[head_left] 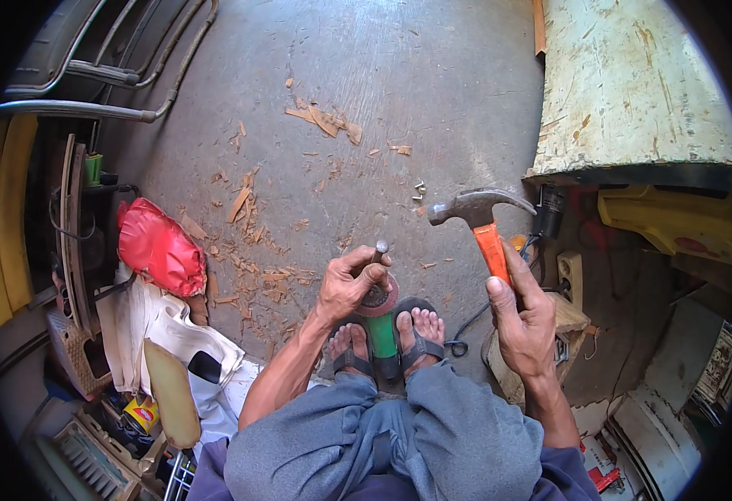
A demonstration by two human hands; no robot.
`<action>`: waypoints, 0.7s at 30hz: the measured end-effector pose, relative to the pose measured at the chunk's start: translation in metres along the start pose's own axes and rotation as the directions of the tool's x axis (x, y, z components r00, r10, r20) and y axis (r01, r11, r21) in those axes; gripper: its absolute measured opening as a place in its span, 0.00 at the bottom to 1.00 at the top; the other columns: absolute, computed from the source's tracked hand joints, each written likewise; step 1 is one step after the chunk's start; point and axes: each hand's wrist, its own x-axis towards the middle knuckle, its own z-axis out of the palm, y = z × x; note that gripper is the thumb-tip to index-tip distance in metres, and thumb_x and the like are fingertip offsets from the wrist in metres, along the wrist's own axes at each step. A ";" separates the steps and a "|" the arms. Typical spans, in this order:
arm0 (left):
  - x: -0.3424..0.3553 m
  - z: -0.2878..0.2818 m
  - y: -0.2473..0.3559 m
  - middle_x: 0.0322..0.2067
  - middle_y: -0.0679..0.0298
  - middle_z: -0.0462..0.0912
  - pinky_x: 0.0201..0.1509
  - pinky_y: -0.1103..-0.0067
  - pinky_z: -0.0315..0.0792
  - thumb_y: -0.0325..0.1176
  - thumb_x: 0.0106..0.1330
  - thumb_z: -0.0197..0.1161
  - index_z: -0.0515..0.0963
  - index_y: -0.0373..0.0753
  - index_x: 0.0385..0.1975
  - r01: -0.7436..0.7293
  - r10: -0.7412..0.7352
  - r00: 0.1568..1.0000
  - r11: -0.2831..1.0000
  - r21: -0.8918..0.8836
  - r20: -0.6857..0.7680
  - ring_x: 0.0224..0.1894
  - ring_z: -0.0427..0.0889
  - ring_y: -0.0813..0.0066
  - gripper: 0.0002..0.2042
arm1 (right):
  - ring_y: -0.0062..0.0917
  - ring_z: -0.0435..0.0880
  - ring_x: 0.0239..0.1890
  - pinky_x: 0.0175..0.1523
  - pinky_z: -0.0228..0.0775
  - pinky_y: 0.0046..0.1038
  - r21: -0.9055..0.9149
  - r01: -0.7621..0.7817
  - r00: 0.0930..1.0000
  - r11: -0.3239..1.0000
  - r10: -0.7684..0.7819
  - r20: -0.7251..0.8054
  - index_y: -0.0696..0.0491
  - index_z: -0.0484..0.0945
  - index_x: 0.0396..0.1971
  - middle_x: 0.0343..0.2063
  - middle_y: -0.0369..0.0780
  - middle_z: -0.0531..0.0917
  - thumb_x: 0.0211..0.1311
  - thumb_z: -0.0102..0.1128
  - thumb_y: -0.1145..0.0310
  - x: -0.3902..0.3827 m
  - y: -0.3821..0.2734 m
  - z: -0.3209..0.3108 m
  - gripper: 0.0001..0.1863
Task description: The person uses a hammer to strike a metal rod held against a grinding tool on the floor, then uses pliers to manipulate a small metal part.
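Note:
In my right hand (523, 327) is a claw hammer (489, 242) with an orange handle, its dark metal head raised above the floor. My left hand (351, 284) is closed around a short metal rod (380, 249) whose rounded end sticks up between the fingers. The rod stands over a green angle grinder (374, 332), which rests upright between my sandalled feet. A reddish-brown disc (379, 299) shows on the grinder's top, partly hidden by my left hand. Whether the rod's lower end touches the grinder cannot be made out.
Small metal pieces (419, 190) and wood scraps (257, 209) lie on the concrete floor. A red bundle (161, 248) and white plastic parts (161, 321) sit at the left. To the right are a worn pale bench top (633, 92), a wooden block (573, 316) and a dark cable (470, 326).

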 end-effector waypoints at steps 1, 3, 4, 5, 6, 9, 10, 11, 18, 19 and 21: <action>0.000 0.000 -0.002 0.28 0.65 0.84 0.41 0.79 0.77 0.42 0.73 0.66 0.80 0.33 0.43 -0.010 0.011 1.000 1.000 -0.026 0.007 0.33 0.84 0.78 0.15 | 0.20 0.85 0.37 0.46 0.77 0.27 -0.019 0.056 0.998 0.998 -0.057 -0.018 0.57 0.73 0.66 0.42 0.48 0.88 0.72 0.60 0.67 0.001 0.003 0.002 0.25; 0.001 0.000 -0.004 0.28 0.65 0.84 0.42 0.79 0.77 0.43 0.73 0.65 0.80 0.33 0.43 -0.023 0.024 1.000 0.998 -0.053 0.006 0.33 0.84 0.78 0.16 | 0.20 0.85 0.36 0.44 0.77 0.27 -0.060 0.168 0.984 0.984 -0.171 -0.050 0.57 0.73 0.66 0.39 0.48 0.88 0.72 0.60 0.67 0.003 0.009 0.004 0.25; 0.001 0.000 -0.004 0.29 0.64 0.84 0.42 0.79 0.77 0.43 0.73 0.65 0.80 0.33 0.43 -0.025 0.025 1.000 0.998 -0.055 0.001 0.33 0.84 0.77 0.16 | 0.20 0.86 0.35 0.44 0.77 0.27 -0.038 0.107 0.994 0.994 -0.108 -0.028 0.56 0.73 0.66 0.38 0.48 0.88 0.72 0.60 0.67 0.002 0.008 0.004 0.25; 0.001 0.000 -0.003 0.29 0.64 0.84 0.42 0.79 0.77 0.43 0.72 0.65 0.80 0.33 0.43 -0.028 0.028 1.000 0.998 -0.057 -0.004 0.33 0.84 0.77 0.17 | 0.20 0.86 0.35 0.43 0.77 0.27 -0.020 0.045 0.999 0.999 -0.045 -0.006 0.56 0.73 0.66 0.37 0.48 0.88 0.72 0.60 0.67 0.000 0.006 0.004 0.25; 0.001 -0.001 -0.004 0.29 0.65 0.83 0.42 0.79 0.77 0.43 0.72 0.65 0.80 0.33 0.43 -0.027 0.027 1.000 0.999 -0.040 0.003 0.33 0.84 0.77 0.16 | 0.20 0.86 0.34 0.43 0.77 0.27 -0.002 -0.018 1.000 1.000 0.018 0.017 0.56 0.73 0.66 0.36 0.48 0.88 0.72 0.60 0.68 -0.001 0.005 0.004 0.25; 0.001 -0.001 -0.001 0.29 0.66 0.83 0.39 0.80 0.77 0.42 0.72 0.66 0.81 0.33 0.43 -0.014 0.013 1.000 0.999 0.048 0.014 0.32 0.83 0.79 0.15 | 0.14 0.76 0.37 0.45 0.72 0.19 -0.023 0.023 0.999 0.999 -0.022 0.038 0.59 0.69 0.69 0.48 0.39 0.85 0.75 0.59 0.64 -0.001 0.001 0.003 0.27; 0.001 0.000 0.001 0.29 0.66 0.82 0.39 0.80 0.76 0.41 0.72 0.66 0.81 0.33 0.43 -0.001 0.000 1.000 0.995 0.100 0.010 0.32 0.83 0.80 0.15 | 0.14 0.76 0.37 0.45 0.71 0.19 -0.006 0.006 0.999 1.000 -0.006 0.043 0.59 0.69 0.69 0.48 0.39 0.85 0.75 0.59 0.64 -0.002 0.001 0.003 0.27; 0.001 0.001 0.003 0.28 0.67 0.82 0.38 0.81 0.76 0.41 0.72 0.66 0.82 0.33 0.43 0.014 -0.015 1.000 0.989 0.150 0.006 0.32 0.83 0.81 0.14 | 0.14 0.75 0.37 0.45 0.71 0.19 0.010 -0.012 0.999 1.000 0.011 0.047 0.59 0.69 0.69 0.47 0.39 0.85 0.75 0.59 0.65 -0.002 0.000 0.003 0.27; 0.001 0.008 0.009 0.27 0.70 0.81 0.35 0.83 0.74 0.35 0.71 0.67 0.82 0.33 0.42 0.070 -0.068 0.998 0.976 0.208 -0.015 0.30 0.80 0.84 0.10 | 0.24 0.88 0.33 0.39 0.78 0.29 -0.066 -0.019 0.998 0.998 0.015 -0.063 0.55 0.73 0.67 0.33 0.49 0.88 0.72 0.60 0.68 -0.008 -0.007 0.001 0.25; 0.001 0.009 0.007 0.26 0.71 0.80 0.34 0.84 0.73 0.34 0.71 0.67 0.83 0.33 0.42 0.052 -0.049 0.999 0.972 0.230 -0.018 0.29 0.80 0.84 0.09 | 0.26 0.88 0.32 0.38 0.79 0.30 -0.106 0.103 0.990 0.989 -0.112 -0.080 0.55 0.73 0.67 0.34 0.50 0.88 0.72 0.60 0.69 -0.009 -0.001 0.006 0.25; 0.005 0.010 0.007 0.27 0.71 0.80 0.33 0.84 0.73 0.32 0.70 0.68 0.83 0.33 0.41 0.035 -0.034 0.999 0.962 0.270 -0.008 0.29 0.78 0.85 0.08 | 0.29 0.89 0.32 0.37 0.79 0.32 -0.198 0.266 0.958 0.943 -0.281 -0.050 0.55 0.73 0.66 0.35 0.52 0.88 0.71 0.60 0.69 -0.008 0.011 0.013 0.25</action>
